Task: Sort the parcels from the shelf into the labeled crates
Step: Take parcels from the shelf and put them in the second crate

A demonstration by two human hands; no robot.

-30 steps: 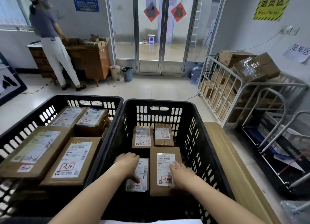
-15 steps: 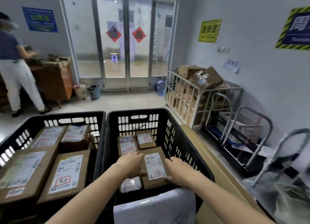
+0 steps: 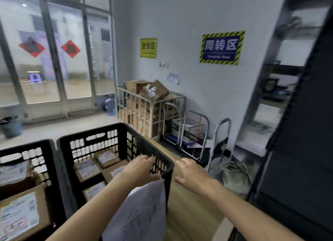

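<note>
Head view, soft with motion blur. 2 black slotted crates stand side by side at 7 to 8 o'clock, with a wooden platform [image 3: 189, 213] just beside them at 5 o'clock.

Right crate [image 3: 115, 130]: 4 brown parcels [image 3: 107, 157] lie flat on its floor, labels up, print unreadable. A white paper sheet [image 3: 144, 210] with hand-drawn characters hangs on its near wall at 6 o'clock. Left crate [image 3: 27, 147], cut by the frame edge: larger labelled cartons [image 3: 19, 217], packed close.

Left hand [image 3: 142, 170] hovers over the right crate's near right corner, palm down. Its fingers are straight and close together, thumb just above the sheet's top edge; contact with the sheet cannot be told. It holds nothing. Right hand [image 3: 193, 175] sits at its 3 o'clock, apart from the crate and over the platform, fingers loosely spread, thumb out, nothing held.

At 12 o'clock of the hands: a white metal cage cart [image 3: 149, 110] heaped with cartons. Hand trolleys [image 3: 194, 132] stand at the cart's 4 o'clock, with a green sack [image 3: 236, 175] near them. A shelf unit [image 3: 281, 89] fills 3 o'clock, contents blurred. A water jug [image 3: 110, 106] stands by the glass doors at the cart's 9 o'clock
</note>
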